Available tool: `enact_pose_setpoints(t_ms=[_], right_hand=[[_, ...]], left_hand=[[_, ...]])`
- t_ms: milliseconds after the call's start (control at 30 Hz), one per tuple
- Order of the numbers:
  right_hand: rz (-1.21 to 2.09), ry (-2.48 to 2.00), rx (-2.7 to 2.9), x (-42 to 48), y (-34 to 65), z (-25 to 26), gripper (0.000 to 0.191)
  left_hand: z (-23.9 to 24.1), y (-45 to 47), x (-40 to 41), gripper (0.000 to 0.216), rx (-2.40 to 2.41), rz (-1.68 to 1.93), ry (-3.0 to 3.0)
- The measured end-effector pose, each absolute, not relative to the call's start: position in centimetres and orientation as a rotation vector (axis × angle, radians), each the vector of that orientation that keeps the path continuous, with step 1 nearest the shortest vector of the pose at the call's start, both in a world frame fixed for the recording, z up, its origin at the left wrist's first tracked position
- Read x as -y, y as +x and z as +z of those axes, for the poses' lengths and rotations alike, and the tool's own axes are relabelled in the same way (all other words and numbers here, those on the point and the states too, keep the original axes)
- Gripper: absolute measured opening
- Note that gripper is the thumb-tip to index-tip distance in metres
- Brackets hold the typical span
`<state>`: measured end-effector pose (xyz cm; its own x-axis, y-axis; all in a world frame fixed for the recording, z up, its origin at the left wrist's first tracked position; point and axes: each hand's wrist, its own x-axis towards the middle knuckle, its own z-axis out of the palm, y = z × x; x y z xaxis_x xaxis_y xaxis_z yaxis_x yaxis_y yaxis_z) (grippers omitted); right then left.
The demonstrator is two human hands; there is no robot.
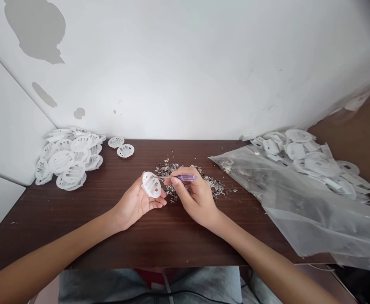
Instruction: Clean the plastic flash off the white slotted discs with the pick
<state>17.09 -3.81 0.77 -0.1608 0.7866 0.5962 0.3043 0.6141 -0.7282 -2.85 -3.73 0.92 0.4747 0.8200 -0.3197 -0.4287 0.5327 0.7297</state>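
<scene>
My left hand [137,202] is closed around a round white slotted plastic part [151,185], held tilted above the dark wooden table [93,211]. My right hand [195,196] grips a small tool with a purple handle [186,177], its tip pointing left at the white part. Under and behind both hands lies a heap of small grey-white plastic scraps [214,185].
A pile of the same white slotted parts [67,158] sits at the back left, two loose ones [125,150] beside it. A clear plastic bag [298,198] covers the right side, with several white plastic pieces [311,158] behind it. A white wall [185,76] backs the table.
</scene>
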Motion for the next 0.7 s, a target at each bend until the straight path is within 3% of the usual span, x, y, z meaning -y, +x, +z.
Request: enact_pose_setpoints(t_ms=[700], right_hand=[[0.562,-0.932,1.711,4.02,16.91,0.75,0.007]], left_hand=[[1.20,-2.75,3.95,0.043,-0.752,0.833,0.639]])
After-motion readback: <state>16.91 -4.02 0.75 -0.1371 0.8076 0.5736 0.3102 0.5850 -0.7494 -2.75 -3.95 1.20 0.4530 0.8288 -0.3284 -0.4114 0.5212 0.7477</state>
